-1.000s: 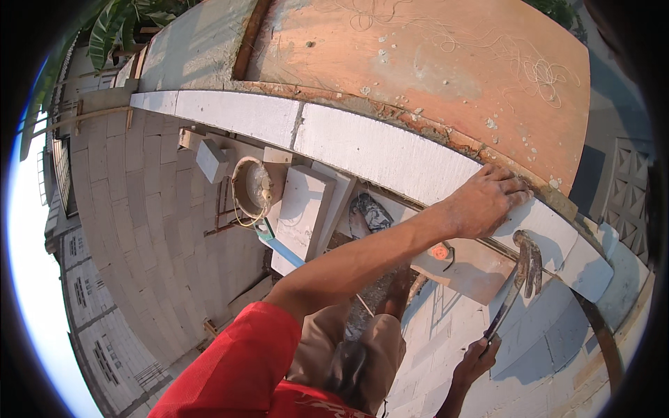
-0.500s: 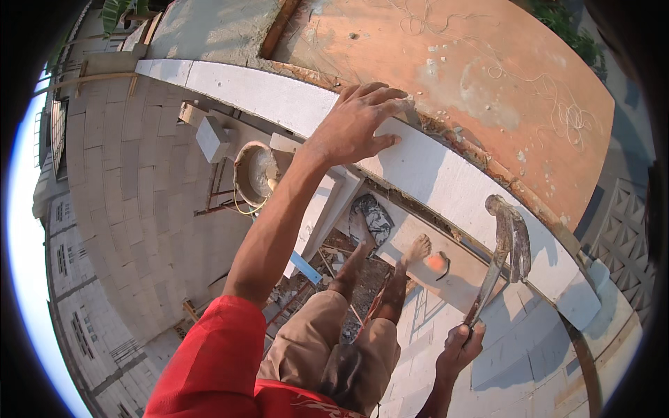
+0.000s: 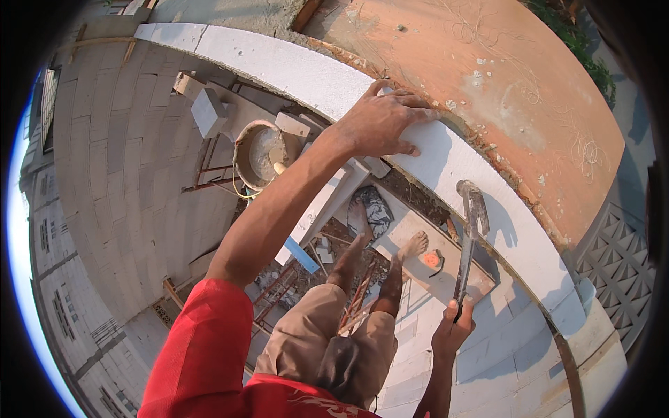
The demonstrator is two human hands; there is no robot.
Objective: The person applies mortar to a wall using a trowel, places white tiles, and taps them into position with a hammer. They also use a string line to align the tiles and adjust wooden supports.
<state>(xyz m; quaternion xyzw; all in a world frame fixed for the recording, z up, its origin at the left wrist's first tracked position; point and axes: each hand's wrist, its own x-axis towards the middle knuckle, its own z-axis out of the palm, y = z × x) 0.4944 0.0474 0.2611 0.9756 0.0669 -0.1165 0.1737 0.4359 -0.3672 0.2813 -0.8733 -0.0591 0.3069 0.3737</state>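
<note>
My left hand (image 3: 385,124) lies on top of a row of white blocks (image 3: 282,68), its fingers stretched out toward the far edge and the thumb lying nearer me. In my right hand (image 3: 453,327) is the handle of a claw hammer (image 3: 465,261), gripped near its lower end. The metal head of the hammer is over the white blocks, right of my left hand, and casts a shadow there. Whether the head touches the blocks I cannot tell.
Beyond the blocks spreads an orange-brown board (image 3: 557,132) with loose string and crumbs. Below, my bare feet stand on a plank (image 3: 397,223) beside an orange tape measure (image 3: 433,260). A mortar bucket (image 3: 242,155), a grey block (image 3: 208,115) and a blue strip (image 3: 302,256) are to the left.
My right hand has brought the hammer leftward, nearer my left hand, and its head has turned. The left hand still lies on the blocks. The whole view has shifted somewhat.
</note>
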